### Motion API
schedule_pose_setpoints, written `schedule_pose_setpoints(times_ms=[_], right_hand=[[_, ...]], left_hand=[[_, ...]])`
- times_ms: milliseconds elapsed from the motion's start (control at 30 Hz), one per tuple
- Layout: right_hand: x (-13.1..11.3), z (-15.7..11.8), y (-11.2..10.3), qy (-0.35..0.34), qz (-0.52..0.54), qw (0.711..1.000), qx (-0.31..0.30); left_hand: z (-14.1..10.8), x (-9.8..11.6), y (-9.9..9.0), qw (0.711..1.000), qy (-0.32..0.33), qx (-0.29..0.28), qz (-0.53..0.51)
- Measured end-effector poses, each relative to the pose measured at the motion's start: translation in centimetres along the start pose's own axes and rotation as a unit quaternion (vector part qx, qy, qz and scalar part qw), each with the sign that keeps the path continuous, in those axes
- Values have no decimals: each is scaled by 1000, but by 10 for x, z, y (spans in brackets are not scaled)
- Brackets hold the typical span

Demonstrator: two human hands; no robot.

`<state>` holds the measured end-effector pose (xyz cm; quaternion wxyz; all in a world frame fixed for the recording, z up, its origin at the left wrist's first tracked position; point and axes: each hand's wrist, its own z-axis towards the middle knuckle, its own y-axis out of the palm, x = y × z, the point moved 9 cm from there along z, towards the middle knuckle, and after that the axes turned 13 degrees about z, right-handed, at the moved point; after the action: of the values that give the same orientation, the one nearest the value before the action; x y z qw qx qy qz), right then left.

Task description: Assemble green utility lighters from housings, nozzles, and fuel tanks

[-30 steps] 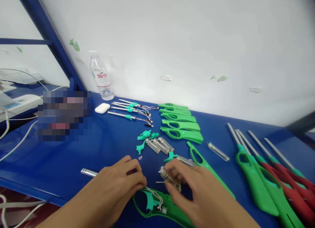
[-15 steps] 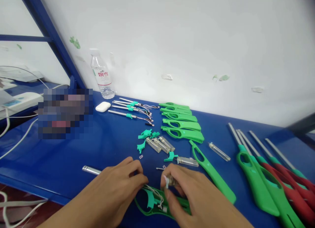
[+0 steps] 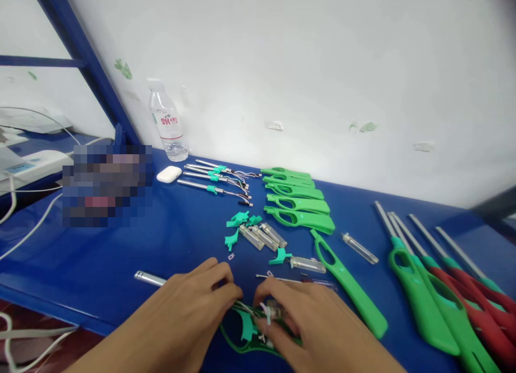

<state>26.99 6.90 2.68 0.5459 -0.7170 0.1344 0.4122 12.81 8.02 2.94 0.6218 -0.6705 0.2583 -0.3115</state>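
Palm down, my left hand (image 3: 197,300) has its fingers closed at the upper edge of an open green lighter casing half (image 3: 237,347), by thin wires. A metal lighter tube (image 3: 150,278) sticks out to the left from under this hand. Inside the casing sits a teal trigger (image 3: 246,327). My right hand (image 3: 306,311) pinches a clear lighter fuel tank (image 3: 276,309) with a white tip over the casing's middle. The casing's right part and the tank's far end are hidden by the right hand.
Behind the hands lie loose fuel tanks (image 3: 308,264), teal triggers (image 3: 237,219), a thin metal rod (image 3: 278,278) and tube assemblies (image 3: 197,185). Green casings (image 3: 306,221) line the back; finished-looking lighters (image 3: 423,298) lie right. A water bottle (image 3: 169,126) stands by the wall.
My right hand has shifted left with the fuel tank, closer to my left fingers and the wires. More of the thin rod behind it now shows. My left hand has stayed nearly still.
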Motion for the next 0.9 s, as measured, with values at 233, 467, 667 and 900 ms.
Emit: schedule_pose_setpoints(times_ms=[233, 467, 667, 900], right_hand=[[7, 0, -1, -12, -13, 1000, 24], [11, 3, 7, -25, -17, 998, 52], [6, 1, -1, -42, 2, 996, 82], [4, 1, -2, -49, 9, 996, 78]], left_hand=[[1, -2, -1, 1000, -5, 19, -18], [4, -7, 16, 998, -20, -59, -21], [5, -8, 5, 1000, -2, 16, -26], [6, -6, 9, 1000, -8, 9, 9]])
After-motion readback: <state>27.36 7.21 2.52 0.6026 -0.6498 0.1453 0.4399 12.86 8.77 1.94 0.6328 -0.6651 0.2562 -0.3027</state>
